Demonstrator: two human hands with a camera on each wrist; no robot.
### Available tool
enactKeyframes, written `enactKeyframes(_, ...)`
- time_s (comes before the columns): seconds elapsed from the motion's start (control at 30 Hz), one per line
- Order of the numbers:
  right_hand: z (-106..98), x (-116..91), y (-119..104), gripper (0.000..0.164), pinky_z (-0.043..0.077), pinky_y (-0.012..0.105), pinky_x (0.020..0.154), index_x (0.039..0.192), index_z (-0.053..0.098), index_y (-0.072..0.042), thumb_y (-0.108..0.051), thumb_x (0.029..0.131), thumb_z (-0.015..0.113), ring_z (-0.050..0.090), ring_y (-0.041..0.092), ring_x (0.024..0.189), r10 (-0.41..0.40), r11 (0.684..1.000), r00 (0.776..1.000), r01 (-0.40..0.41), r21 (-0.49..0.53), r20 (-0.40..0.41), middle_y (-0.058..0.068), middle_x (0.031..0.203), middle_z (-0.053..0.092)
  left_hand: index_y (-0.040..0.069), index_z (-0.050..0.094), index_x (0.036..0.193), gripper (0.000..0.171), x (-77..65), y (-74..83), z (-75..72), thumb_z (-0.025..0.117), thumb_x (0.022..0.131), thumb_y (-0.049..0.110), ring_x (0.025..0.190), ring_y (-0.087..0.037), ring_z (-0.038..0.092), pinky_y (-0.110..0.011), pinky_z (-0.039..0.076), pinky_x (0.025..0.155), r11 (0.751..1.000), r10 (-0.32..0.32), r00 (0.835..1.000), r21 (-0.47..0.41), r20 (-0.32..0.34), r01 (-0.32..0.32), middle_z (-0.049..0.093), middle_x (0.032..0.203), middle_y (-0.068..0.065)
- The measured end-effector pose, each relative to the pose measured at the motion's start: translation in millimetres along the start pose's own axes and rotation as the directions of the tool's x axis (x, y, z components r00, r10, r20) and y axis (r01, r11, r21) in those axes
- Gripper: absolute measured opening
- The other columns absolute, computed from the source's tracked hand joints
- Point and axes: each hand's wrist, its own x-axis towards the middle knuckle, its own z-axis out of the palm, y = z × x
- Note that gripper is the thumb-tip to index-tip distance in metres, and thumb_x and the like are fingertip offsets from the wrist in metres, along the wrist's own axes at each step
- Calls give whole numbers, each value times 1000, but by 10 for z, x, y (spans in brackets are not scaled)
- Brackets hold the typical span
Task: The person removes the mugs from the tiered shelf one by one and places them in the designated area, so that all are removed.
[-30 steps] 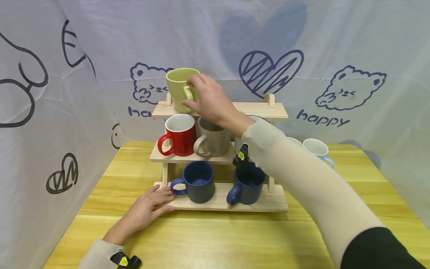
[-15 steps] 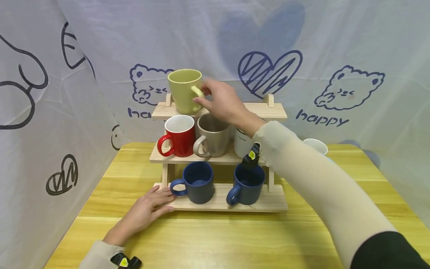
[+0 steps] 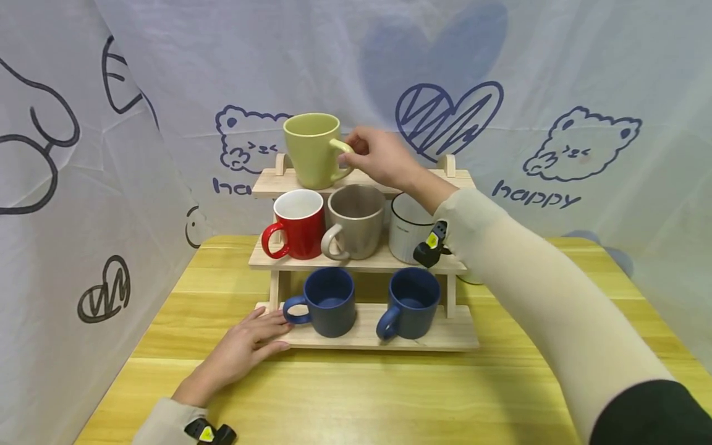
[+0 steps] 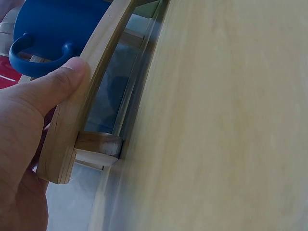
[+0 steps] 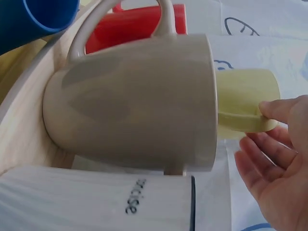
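Observation:
On the top shelf's left side stands a yellow-green mug (image 3: 313, 154), upright, its handle turned right. My right hand (image 3: 384, 157) pinches that handle; in the right wrist view the thumb lies on one side and a finger on the other. My left hand (image 3: 245, 343) holds the left end of the wooden rack's bottom shelf (image 3: 367, 337). In the left wrist view its thumb (image 4: 67, 79) presses the board's edge while the other fingers are mostly hidden behind it. A blue mug (image 3: 329, 303) is just right of that hand, its handle close to the fingertips.
The middle shelf bears a red mug (image 3: 300, 225), a grey-beige mug (image 3: 356, 222) and a white mug with a dark rim (image 3: 408, 228). A second blue mug (image 3: 413, 303) stands bottom right. White printed cloth (image 3: 345, 62) hangs behind the table (image 3: 334, 395).
The yellow-green mug has shifted slightly right, and its handle has turned outward to the right. My right hand has moved right with it. The left hand has stayed put.

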Motion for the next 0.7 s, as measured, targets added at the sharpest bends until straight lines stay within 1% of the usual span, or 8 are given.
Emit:
enactKeyframes(0.13,-23,26,36,26,52,29,83,115,65,-2,-18,95,66,63,19,95,17,998,999,-19,54,46,13,107,69,9,72,119,37,3,-2,-1,73,89,30,125,-22,55,-35,21,120,1000,2,1000,2,1,-2,65,126,-2)
enactKeyframes(0.27,-28,45,38,28,56,28,84,120,64,1,-16,97,63,64,23,97,37,989,995,-51,137,97,18,113,67,9,72,120,38,8,-4,-8,72,89,31,126,-22,55,-40,23,119,1000,-9,1000,-2,9,9,65,127,-2)
enactKeyframes(0.37,-36,46,26,28,57,28,84,119,64,2,-15,98,62,64,26,98,55,983,993,-72,171,104,20,112,67,10,71,121,39,10,-6,-12,71,89,33,126,-22,54,-44,25,118,1000,-21,1000,-5,15,21,65,127,-2)
enactKeyframes(0.43,-43,39,23,26,57,28,84,118,65,2,-15,98,63,62,26,96,71,978,992,-89,189,102,20,111,66,10,71,121,39,8,-9,-12,71,90,34,126,-22,54,-45,25,118,1000,-26,1000,-6,17,26,65,127,-1)
enactKeyframes(0.57,-56,28,51,25,56,28,86,116,65,3,-14,98,62,61,22,93,119,959,989,-139,249,93,21,112,66,10,72,120,38,4,-12,-5,71,90,34,126,-21,54,-40,23,119,1000,-21,1000,-6,14,21,65,127,-1)
enactKeyframes(0.7,-70,28,90,28,56,27,88,120,64,4,-13,98,62,64,20,98,165,929,983,-180,322,76,20,115,66,10,72,120,38,3,-15,2,72,89,32,125,-21,55,-35,21,120,1000,-9,1000,-4,7,9,65,126,-1)
